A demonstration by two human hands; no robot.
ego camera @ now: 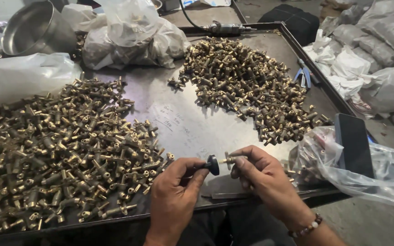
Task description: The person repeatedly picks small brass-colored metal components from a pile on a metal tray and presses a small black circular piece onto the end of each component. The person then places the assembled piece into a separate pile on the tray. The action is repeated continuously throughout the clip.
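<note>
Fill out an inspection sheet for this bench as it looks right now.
Surface: dark metal tray with raised rim, faint chalk marks at centre.
Job's things: left hand holds a black knob; right hand holds a brass fitting against it. Large pile of brass fittings on the left, second pile at far right.
Clutter: plastic bags, steel pot, blue-handled pliers, dark phone on a bag.
Grippers: both hands closed on their parts.
Cables: black hose to an air tool.
Surroundings: filled sacks on the right.
</note>
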